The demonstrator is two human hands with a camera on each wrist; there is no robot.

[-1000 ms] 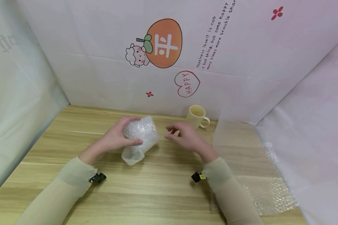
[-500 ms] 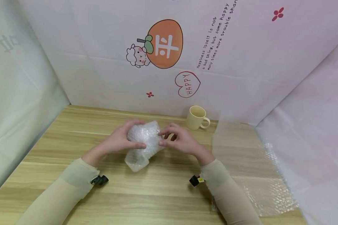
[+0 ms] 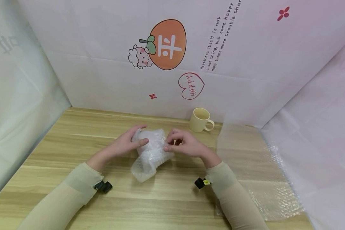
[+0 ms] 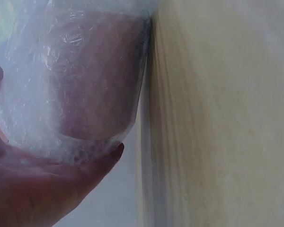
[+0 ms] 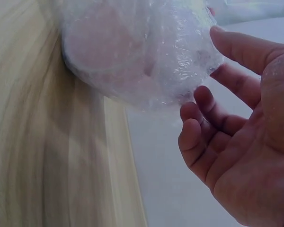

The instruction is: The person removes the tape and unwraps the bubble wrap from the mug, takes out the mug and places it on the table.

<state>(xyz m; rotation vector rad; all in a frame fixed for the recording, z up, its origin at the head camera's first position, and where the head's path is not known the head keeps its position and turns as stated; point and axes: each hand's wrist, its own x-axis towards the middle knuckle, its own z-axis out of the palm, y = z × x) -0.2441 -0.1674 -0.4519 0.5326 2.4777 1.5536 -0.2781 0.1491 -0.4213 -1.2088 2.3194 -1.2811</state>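
Note:
A bundle of bubble wrap (image 3: 153,148) lies tilted over the middle of the wooden table, one loose flap (image 3: 143,169) sticking out toward the front. Through the plastic, a pinkish rounded thing (image 4: 97,75) shows, its kind blurred by the wrap. My left hand (image 3: 129,140) grips the bundle from the left, thumb on top and fingers round the far side. At the right end my right hand (image 3: 187,143) pinches an edge of the wrap between thumb and index finger. In the right wrist view, its other fingers (image 5: 191,137) curl loosely below that edge.
A pale yellow mug (image 3: 199,119) stands upright near the back wall, handle to the right, just beyond my right hand. A flat sheet of bubble wrap (image 3: 261,172) covers the table's right side, partly under my right sleeve (image 3: 233,191). White printed cloth (image 3: 109,80) rises behind.
The bundle has shifted toward the right and front with my left hand. My right hand has closed the gap and taken hold of the wrap's edge.

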